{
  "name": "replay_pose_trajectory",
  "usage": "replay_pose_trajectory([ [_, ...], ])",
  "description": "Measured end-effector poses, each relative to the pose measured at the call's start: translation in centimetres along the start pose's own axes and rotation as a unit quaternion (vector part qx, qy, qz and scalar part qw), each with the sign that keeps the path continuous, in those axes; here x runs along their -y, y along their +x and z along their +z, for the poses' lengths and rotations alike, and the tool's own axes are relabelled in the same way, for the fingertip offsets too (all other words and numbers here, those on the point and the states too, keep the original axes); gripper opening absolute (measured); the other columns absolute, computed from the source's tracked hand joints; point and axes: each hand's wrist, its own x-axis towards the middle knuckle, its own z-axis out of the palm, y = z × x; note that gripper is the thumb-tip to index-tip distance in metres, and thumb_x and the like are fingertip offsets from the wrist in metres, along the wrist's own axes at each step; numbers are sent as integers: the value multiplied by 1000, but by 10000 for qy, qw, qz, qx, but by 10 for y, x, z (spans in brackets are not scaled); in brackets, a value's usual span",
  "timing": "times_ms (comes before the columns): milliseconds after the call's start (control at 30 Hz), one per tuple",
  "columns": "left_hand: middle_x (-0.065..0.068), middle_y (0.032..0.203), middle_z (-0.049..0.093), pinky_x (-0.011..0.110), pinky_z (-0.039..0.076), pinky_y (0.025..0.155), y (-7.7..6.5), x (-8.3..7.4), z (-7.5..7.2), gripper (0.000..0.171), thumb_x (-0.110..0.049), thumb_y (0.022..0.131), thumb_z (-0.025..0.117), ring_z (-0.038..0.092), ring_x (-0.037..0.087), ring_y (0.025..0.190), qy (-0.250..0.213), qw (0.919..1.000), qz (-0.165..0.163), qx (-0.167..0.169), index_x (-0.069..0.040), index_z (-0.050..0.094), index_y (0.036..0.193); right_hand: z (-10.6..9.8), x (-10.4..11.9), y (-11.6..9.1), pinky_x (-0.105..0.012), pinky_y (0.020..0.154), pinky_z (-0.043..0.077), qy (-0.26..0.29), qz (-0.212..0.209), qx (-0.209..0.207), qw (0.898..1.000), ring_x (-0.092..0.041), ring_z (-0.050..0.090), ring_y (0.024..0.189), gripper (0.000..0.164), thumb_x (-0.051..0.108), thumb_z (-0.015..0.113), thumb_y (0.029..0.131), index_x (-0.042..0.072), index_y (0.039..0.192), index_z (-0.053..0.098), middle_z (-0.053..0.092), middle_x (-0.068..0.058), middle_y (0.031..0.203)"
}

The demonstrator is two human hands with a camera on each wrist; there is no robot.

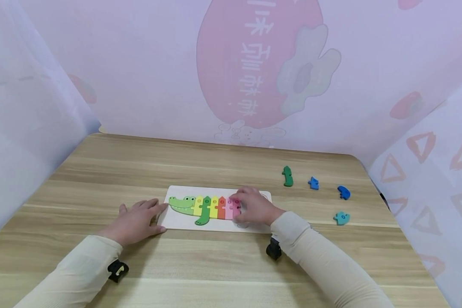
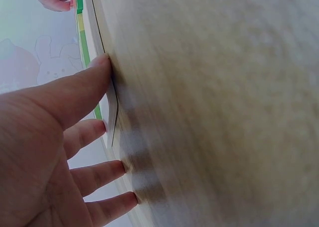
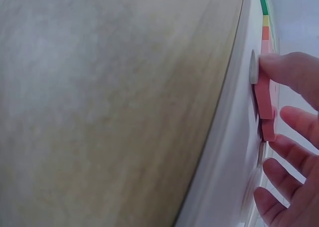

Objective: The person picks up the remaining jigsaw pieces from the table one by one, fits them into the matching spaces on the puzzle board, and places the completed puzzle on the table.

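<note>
A white puzzle board (image 1: 177,223) lies on the table, bearing a crocodile puzzle with a green head (image 1: 182,206) and numbered yellow, green, red and light pink pieces. My left hand (image 1: 134,220) is at the board's left end, fingers extended. Its thumb and index finger touch the board's edge, while other fingertips rest on the table in the left wrist view. Over the right part of the board, my right hand (image 1: 257,206) pinches a darker pink puzzle piece (image 3: 264,102) beside the light pink one. That piece looks slightly tilted in the right wrist view. The hand covers part of the board.
Loose puzzle pieces lie to the right of the board: a dark green piece (image 1: 287,176), a small blue piece (image 1: 313,183), a curved blue piece (image 1: 344,192) and a teal piece (image 1: 342,218). Printed cloth (image 1: 158,85) hangs behind the wooden table (image 1: 215,269).
</note>
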Motion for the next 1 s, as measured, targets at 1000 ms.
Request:
replay_pose_trajectory([
  [1000,29,140,44,85,20,86,1,0,-2,68,-44,84,70,40,55,125,21,10000,-31,58,-10,51,139,-2,0,-2,-42,108,37,-610,-73,62,9981,-23,36,133,63,36,77,81,22,138,55,47,-3,141],
])
